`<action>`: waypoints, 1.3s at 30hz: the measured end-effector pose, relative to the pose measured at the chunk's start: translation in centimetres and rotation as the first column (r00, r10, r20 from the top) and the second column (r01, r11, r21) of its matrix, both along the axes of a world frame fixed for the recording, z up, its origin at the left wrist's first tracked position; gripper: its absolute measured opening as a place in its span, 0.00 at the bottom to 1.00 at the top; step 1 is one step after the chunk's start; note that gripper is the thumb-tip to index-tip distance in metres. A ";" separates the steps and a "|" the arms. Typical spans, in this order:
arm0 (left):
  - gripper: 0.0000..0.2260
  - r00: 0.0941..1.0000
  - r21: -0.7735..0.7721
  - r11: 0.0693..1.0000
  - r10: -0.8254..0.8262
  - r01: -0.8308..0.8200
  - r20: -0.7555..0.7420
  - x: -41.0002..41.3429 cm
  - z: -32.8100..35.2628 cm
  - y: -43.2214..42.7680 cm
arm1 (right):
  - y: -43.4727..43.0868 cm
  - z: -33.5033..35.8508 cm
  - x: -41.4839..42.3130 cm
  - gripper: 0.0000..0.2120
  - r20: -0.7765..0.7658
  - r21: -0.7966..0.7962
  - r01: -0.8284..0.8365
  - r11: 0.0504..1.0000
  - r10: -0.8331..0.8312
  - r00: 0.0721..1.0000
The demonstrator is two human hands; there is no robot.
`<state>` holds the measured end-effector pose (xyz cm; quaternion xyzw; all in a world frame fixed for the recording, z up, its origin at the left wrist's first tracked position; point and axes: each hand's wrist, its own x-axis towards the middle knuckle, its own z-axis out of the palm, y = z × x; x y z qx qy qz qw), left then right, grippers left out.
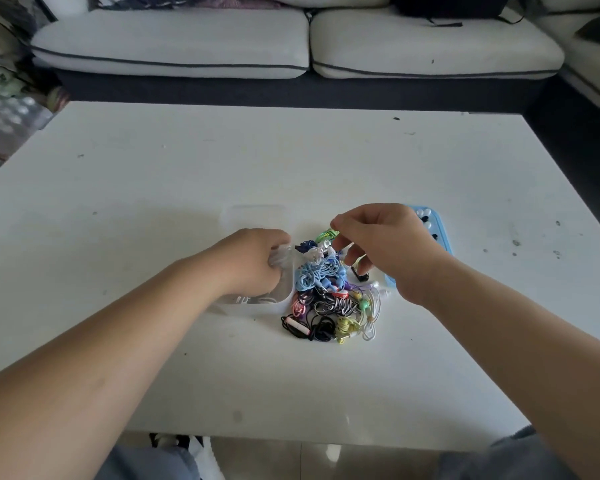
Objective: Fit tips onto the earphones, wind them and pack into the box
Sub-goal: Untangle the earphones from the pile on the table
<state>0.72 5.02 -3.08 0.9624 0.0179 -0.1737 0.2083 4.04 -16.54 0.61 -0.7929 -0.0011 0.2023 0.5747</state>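
Observation:
A tangled pile of coloured earphones (329, 299) lies on the white table (222, 161) in front of me. Left of it stands a clear plastic box (278, 301). My left hand (253, 261) reaches into the box, its fingers curled round a pale, translucent bundle (280, 255); what the bundle is I cannot tell. My right hand (381, 244) hovers over the far side of the pile, thumb and forefinger pinching a green earphone (328, 233). A blue tray of ear tips (437, 225) sits behind that hand, mostly hidden.
A clear lid (253, 216) lies flat just beyond the box. A grey sofa (291, 46) runs along the table's far side. The near table edge is close to my knees.

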 end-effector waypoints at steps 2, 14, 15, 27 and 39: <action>0.11 1.000 0.041 0.999 -0.025 0.026 -0.011 -0.2 0.1 0.0 | -0.5 0.0 0.1 0.08 0.006 -0.034 -0.009 0.999 0.009 1.000; 0.06 0.916 0.080 0.989 -0.145 0.124 0.375 -0.9 2.2 -4.4 | -2.9 -1.3 -0.9 0.08 0.039 -0.257 -0.165 0.952 0.180 0.983; 0.07 0.915 0.101 0.984 -0.174 0.147 0.364 -0.9 1.9 -4.9 | -3.0 -1.5 -1.0 0.08 0.032 -0.274 -0.180 0.945 0.196 0.980; 0.08 0.953 0.122 0.990 -0.107 0.075 0.282 1.2 0.7 -5.1 | -2.3 -2.2 -0.9 0.16 -0.109 -0.344 -0.359 0.868 0.343 0.933; 0.03 0.843 -0.699 0.651 0.522 -0.295 0.131 0.9 6.4 -5.1 | -2.3 -1.6 -0.7 0.16 0.013 -0.376 -0.279 0.883 0.306 0.952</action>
